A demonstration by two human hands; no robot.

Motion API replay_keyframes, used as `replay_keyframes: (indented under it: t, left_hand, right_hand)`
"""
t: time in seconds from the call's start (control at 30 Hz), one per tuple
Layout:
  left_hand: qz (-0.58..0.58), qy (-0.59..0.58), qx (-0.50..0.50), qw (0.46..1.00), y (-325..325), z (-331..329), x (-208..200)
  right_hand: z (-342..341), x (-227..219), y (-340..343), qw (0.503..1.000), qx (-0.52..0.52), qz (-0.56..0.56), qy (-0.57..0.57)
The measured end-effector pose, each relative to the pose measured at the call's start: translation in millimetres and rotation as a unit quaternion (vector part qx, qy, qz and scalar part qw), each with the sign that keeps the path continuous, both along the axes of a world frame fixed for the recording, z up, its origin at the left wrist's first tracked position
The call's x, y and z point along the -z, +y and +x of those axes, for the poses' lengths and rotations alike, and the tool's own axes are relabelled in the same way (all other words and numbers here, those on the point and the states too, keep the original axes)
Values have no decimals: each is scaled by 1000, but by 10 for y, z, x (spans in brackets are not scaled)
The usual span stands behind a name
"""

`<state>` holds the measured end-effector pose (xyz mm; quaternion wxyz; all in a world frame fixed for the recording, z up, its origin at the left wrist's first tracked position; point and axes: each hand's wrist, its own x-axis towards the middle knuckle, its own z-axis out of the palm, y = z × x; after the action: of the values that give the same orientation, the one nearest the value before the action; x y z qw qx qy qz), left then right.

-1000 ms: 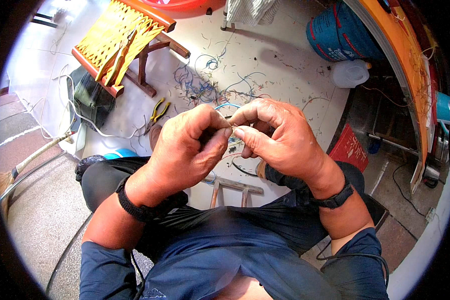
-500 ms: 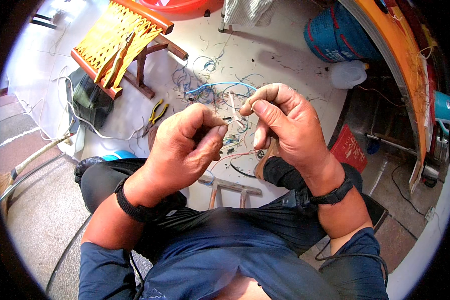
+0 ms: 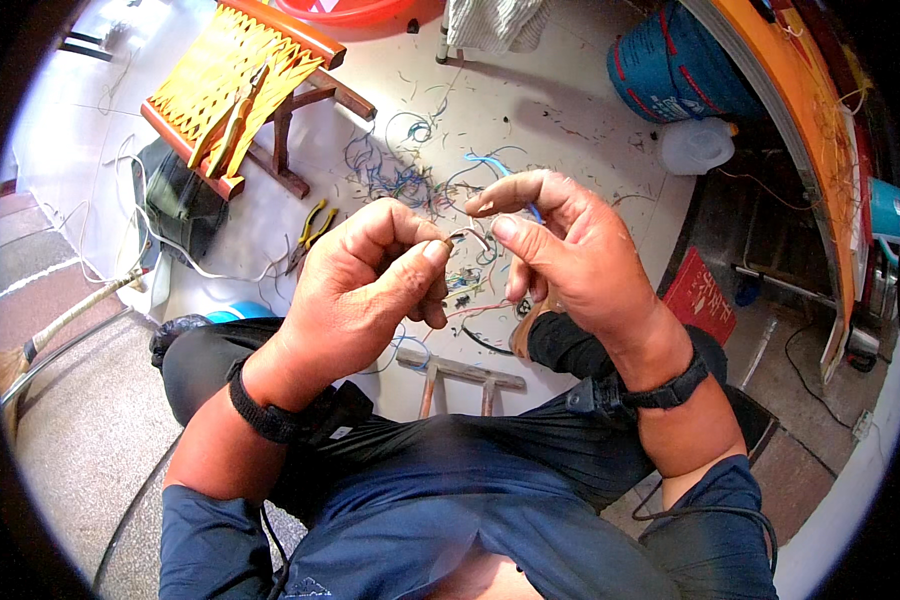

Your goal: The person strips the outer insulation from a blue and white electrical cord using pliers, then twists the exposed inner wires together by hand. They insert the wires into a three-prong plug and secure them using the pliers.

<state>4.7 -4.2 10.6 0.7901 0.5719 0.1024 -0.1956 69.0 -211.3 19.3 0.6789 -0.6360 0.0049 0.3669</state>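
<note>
The blue wire point(image 3: 487, 161) has swung rightward since the earlier frame, and the right hand point(image 3: 582, 250) has parted thumb and forefinger. Leftmost, pliers point(image 3: 237, 120) lie across the stool's point(image 3: 315, 45) near edge, probably for easy reach. The left hand point(image 3: 358, 272) pinches narrowly, presumably for fine control, on what I cannot tell. The wire slants just behind the right forefinger; whether other fingers grip it is hidden.
</note>
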Motion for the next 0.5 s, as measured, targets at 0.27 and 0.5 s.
replay_keyframes:
  t: [0.27,0.5]
  left_hand:
    - [-25,15,6,1000,45,28,26]
    - [116,-91,3,989,-20,68,29]
  right_hand:
    - [-9,-48,-14,998,-45,3,31]
    - [-50,-5,12,977,-62,-105,-176]
